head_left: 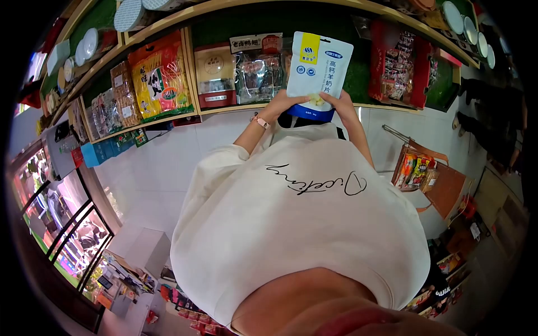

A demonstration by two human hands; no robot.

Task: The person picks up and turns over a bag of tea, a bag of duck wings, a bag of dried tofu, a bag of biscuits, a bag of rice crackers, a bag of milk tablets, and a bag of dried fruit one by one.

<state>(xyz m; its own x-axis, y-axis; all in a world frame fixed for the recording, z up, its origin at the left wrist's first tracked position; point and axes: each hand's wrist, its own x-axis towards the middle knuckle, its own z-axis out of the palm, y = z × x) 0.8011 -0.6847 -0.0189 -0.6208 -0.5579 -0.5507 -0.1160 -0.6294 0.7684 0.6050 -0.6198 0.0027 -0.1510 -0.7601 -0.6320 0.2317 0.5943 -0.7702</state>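
Note:
Both of my hands hold one white pouch [316, 67] with a yellow label, a blue lower edge and blue and black print, in front of the shelf. My left hand [282, 105] grips its lower left corner, thumb on the front. At the lower right corner my right hand [341, 105] pinches it the same way. The pouch is upright with its front towards me. Behind it on the green-lined shelf [358, 73] stand a clear-fronted dark pack [258, 78] and a beige and red bag [216, 75].
Yellow and red snack bags [161, 78] stand in the left shelf section, a red box of small packs [399, 67] at the right. Round lids line the upper ledge. A brown chair [443, 190] holding snack packs is at the right. Dark-clothed legs [487, 123] show at the far right.

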